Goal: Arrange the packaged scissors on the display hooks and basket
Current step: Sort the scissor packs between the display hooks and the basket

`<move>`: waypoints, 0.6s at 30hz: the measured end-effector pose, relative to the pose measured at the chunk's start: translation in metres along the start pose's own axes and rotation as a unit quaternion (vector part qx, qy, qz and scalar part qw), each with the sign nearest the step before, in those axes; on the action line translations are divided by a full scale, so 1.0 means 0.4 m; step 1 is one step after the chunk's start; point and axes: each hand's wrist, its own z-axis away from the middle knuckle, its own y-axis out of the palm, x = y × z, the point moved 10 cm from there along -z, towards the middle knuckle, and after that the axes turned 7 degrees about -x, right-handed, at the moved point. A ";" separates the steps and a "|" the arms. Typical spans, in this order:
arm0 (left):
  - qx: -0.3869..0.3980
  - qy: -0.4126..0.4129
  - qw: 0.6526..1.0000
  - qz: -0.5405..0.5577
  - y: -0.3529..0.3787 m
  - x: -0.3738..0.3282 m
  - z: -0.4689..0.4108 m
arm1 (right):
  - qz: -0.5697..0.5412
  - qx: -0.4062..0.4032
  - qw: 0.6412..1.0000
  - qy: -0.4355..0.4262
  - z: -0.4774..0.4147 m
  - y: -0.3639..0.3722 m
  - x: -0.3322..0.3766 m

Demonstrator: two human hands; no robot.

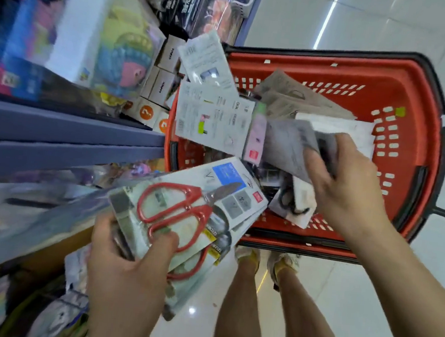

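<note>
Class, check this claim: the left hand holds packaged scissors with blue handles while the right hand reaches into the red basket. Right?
One slip: the head view shows the packaged scissors in the left hand have red handles, not blue. The right hand, gripping a grey package, does reach into the red basket.

Red plastic basket (361, 70), 1 to 3 o'clock of the view, standing on a pale tiled floor (392, 27); contents a loose heap of carded packs, with white packs (212, 118) leaning over its 9 o'clock rim and a grey pack (286, 144) near its middle gripped by the right hand (350, 188). Left hand (128, 262), 7 o'clock, holds a fanned stack of packaged scissors (184, 213), top pair red-handled, thumb across the top card. Blue-grey shelf edges (69, 137), 9 o'clock, with blurred boxed goods above.
</note>
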 end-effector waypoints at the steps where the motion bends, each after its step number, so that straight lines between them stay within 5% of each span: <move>1: -0.013 0.014 1.000 -0.002 -0.018 -0.014 0.007 | -0.019 -0.012 1.000 0.008 -0.007 -0.028 0.008; 5: -0.048 0.022 0.996 0.068 -0.053 -0.032 0.018 | -0.084 -0.099 0.990 0.058 -0.036 -0.151 -0.029; 13: 0.081 -0.170 0.950 0.248 0.228 0.045 -0.004 | -0.110 -0.318 0.940 0.054 0.039 -0.320 -0.093; 18: 0.108 -0.233 0.934 0.248 0.402 0.120 -0.011 | -0.050 -0.163 0.982 0.085 0.061 -0.162 -0.111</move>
